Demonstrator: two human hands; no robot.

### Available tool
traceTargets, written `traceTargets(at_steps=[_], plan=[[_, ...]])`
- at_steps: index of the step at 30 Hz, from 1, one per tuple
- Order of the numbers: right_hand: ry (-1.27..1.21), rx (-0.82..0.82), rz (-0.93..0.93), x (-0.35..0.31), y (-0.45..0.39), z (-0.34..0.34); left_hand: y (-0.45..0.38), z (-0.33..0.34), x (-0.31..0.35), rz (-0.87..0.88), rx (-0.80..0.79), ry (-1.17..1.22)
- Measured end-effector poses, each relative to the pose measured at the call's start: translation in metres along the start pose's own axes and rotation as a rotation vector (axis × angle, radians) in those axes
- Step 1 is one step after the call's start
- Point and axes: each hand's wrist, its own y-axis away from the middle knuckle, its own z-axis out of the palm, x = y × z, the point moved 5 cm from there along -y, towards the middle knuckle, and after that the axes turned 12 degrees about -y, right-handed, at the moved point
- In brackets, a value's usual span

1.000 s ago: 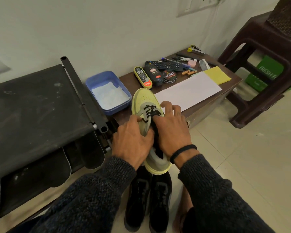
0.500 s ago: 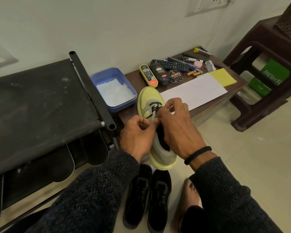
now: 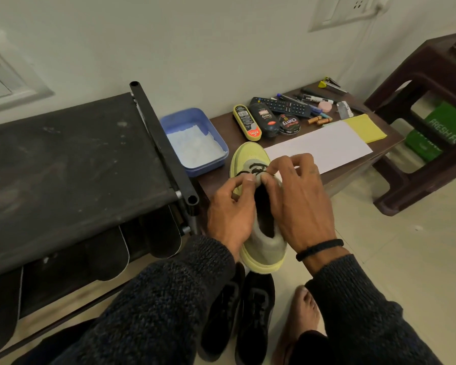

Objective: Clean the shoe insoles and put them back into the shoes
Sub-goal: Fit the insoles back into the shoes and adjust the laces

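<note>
So over the last second both hands moved up the yellow-green sneaker (image 3: 250,164) from its sides to the tongue. Now the left hand (image 3: 228,214) and right hand (image 3: 299,204) are each pinching the tongue and laces near the top, pulling the opening wide. The shoe sits toe-first on the edge of the table (image 3: 221,127), heel hanging toward the person. My guess is it's being opened up to get at the insole. Dark insoles (image 3: 108,254) hang off the black rack (image 3: 63,159), black shoes (image 3: 237,317) wait on the floor.
</note>
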Motion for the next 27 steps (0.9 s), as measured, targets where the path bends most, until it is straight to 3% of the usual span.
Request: traceTargets(at_steps=[7,13,16,21,24,27], plan=[[0.071,-0.014,0.216,0.022,0.004,-0.002,-0.004,0.005,0.004,-0.076,0.029,0.141],[0.067,-0.018,0.264,0.024,0.008,-0.003,-0.010,0.003,0.009,0.047,0.175,0.091],[-0.282,-0.031,0.256,0.025,0.005,-0.003,-0.010,0.002,0.011,0.080,0.256,0.031],[-1.011,0.129,0.621,0.038,0.005,-0.003,-0.010,0.002,0.012,0.105,0.269,-0.050],[-1.222,0.281,0.751,0.042,0.006,-0.002,-0.012,0.003,0.007,0.071,0.271,-0.024],[-1.424,0.383,0.877,0.047,0.010,0.002,-0.015,0.004,-0.003,-0.068,0.305,0.076]])
